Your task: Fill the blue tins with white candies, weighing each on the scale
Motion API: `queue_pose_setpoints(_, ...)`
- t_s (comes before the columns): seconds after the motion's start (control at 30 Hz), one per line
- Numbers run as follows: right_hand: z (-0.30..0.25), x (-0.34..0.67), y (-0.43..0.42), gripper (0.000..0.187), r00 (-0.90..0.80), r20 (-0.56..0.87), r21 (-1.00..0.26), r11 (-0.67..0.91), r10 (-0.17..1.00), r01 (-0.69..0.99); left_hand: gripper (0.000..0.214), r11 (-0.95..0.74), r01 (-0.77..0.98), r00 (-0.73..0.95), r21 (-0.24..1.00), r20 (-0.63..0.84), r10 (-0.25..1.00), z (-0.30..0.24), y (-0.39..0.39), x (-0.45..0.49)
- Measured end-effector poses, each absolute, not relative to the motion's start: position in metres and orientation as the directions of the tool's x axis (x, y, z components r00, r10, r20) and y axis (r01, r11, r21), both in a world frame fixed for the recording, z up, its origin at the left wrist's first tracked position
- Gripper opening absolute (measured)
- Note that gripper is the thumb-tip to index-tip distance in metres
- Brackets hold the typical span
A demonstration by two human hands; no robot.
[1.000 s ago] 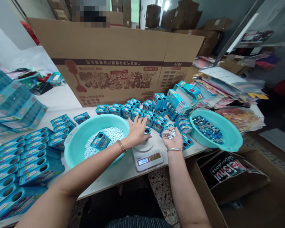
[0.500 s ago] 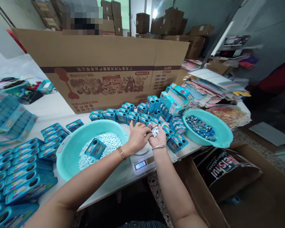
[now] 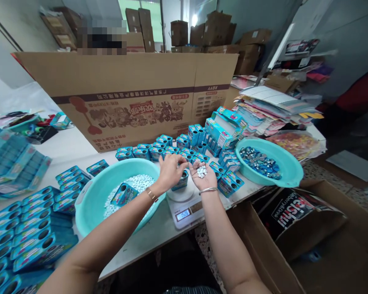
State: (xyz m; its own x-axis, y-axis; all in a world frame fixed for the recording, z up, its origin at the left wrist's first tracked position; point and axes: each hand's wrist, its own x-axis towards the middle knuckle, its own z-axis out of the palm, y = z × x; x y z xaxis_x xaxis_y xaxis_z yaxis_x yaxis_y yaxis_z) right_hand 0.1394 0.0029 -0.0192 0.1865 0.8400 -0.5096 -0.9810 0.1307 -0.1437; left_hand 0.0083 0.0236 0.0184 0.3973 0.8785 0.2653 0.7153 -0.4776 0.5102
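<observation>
In the head view my right hand (image 3: 203,175) is palm up and cupped, holding a small heap of pale candies (image 3: 201,171). My left hand (image 3: 171,169) hovers just left of it, thumb and fingertips pinched together; whatever is between them is too small to make out. Under the left fingers a blue printed box (image 3: 181,182) stands on a white digital scale (image 3: 187,214) with a lit display. A turquoise basin (image 3: 92,196) to the left contains many more pale candies (image 3: 141,180), and another blue box (image 3: 124,194) lies on them.
Rows of blue boxes (image 3: 43,222) with round holes stand at left and behind my hands. To the right, a second basin (image 3: 290,167) holds shiny blue-silver pieces. A large carton (image 3: 135,73) blocks the back; an open carton (image 3: 257,237) sits below the table's right edge.
My left hand has moved slightly left, away from my right palm, and its fingertips are now above the box on the scale. The right palm has opened flatter, showing more of the candies.
</observation>
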Motion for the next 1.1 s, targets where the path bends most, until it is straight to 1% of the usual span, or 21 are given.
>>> queue_pose_setpoints(0.07, -0.023, 0.148, 0.001, 0.034, 0.226, -0.503, -0.146, 0.176, 0.834, -0.973, 0.014, -0.452, 0.753, 0.355, 0.478, 0.282, 0.891, 0.018, 0.031, 0.002)
queue_pose_setpoints(0.17, -0.029, 0.159, -0.002, 0.034, 0.313, -0.478, -0.22, 0.233, 0.821, -0.947, 0.014, -0.468, 0.791, 0.396, 0.394, 0.254, 0.883, 0.01, 0.035, -0.001)
queue_pose_setpoints(0.23, -0.032, 0.163, -0.003, 0.032, 0.339, -0.456, -0.253, 0.246, 0.823, -0.936, 0.014, -0.488, 0.798, 0.433, 0.353, 0.227, 0.872, 0.003, 0.033, 0.0)
queue_pose_setpoints(0.3, -0.035, 0.167, -0.005, 0.03, 0.342, -0.461, -0.256, 0.246, 0.819, -0.935, 0.016, -0.505, 0.792, 0.467, 0.342, 0.193, 0.863, -0.003, 0.031, 0.002)
queue_pose_setpoints(0.4, -0.038, 0.171, -0.006, 0.028, 0.355, -0.476, -0.261, 0.256, 0.805, -0.931, 0.021, -0.511, 0.776, 0.489, 0.369, 0.161, 0.858, -0.007, 0.03, 0.001)
queue_pose_setpoints(0.43, -0.039, 0.173, -0.007, 0.027, 0.362, -0.469, -0.273, 0.257, 0.806, -0.927, 0.024, -0.508, 0.778, 0.484, 0.369, 0.164, 0.86, -0.007, 0.03, 0.0)
queue_pose_setpoints(0.47, -0.04, 0.174, -0.007, 0.027, 0.365, -0.462, -0.288, 0.252, 0.808, -0.924, 0.032, -0.505, 0.787, 0.477, 0.355, 0.169, 0.862, -0.008, 0.029, -0.001)
queue_pose_setpoints(0.53, -0.042, 0.174, -0.008, 0.027, 0.356, -0.449, -0.325, 0.221, 0.819, -0.92, 0.056, -0.518, 0.806, 0.496, 0.287, 0.15, 0.855, -0.01, 0.024, -0.002)
queue_pose_setpoints(0.57, -0.043, 0.174, -0.008, 0.028, 0.344, -0.453, -0.344, 0.195, 0.822, -0.918, 0.062, -0.535, 0.809, 0.523, 0.243, 0.119, 0.844, -0.011, 0.02, -0.002)
queue_pose_setpoints(0.6, -0.043, 0.174, -0.008, 0.028, 0.333, -0.461, -0.361, 0.169, 0.823, -0.917, 0.059, -0.562, 0.802, 0.56, 0.203, 0.074, 0.825, -0.011, 0.017, -0.001)
queue_pose_setpoints(0.67, -0.044, 0.175, -0.006, 0.027, 0.337, -0.498, -0.39, 0.14, 0.799, -0.91, 0.029, -0.605, 0.778, 0.613, 0.171, 0.006, 0.79, -0.009, 0.017, 0.001)
queue_pose_setpoints(0.73, -0.043, 0.18, -0.003, 0.025, 0.325, -0.507, -0.425, 0.096, 0.799, -0.9, 0.021, -0.62, 0.765, 0.624, 0.173, 0.038, 0.78, 0.003, 0.025, -0.004)
queue_pose_setpoints(0.8, -0.041, 0.187, -0.003, 0.023, 0.312, -0.497, -0.434, 0.079, 0.81, -0.897, 0.024, -0.588, 0.787, 0.574, 0.186, 0.13, 0.809, 0.025, 0.038, -0.023)
queue_pose_setpoints(0.87, -0.039, 0.195, -0.009, 0.022, 0.307, -0.523, -0.401, 0.089, 0.795, -0.912, 0.03, -0.512, 0.835, 0.467, 0.202, 0.231, 0.854, 0.055, 0.054, -0.055)
queue_pose_setpoints(0.93, -0.039, 0.202, -0.016, 0.022, 0.3, -0.553, -0.356, 0.105, 0.778, -0.929, 0.032, -0.42, 0.884, 0.347, 0.205, 0.315, 0.883, 0.082, 0.075, -0.099)
queue_pose_setpoints(1.0, -0.043, 0.207, -0.022, 0.022, 0.307, -0.563, -0.351, 0.114, 0.768, -0.929, 0.034, -0.313, 0.933, 0.24, 0.175, 0.342, 0.908, 0.098, 0.098, -0.147)
queue_pose_setpoints(1.1, -0.054, 0.212, -0.025, 0.024, 0.321, -0.577, -0.398, 0.085, 0.751, -0.913, 0.032, -0.071, 0.992, 0.036, 0.107, 0.302, 0.953, 0.093, 0.134, -0.217)
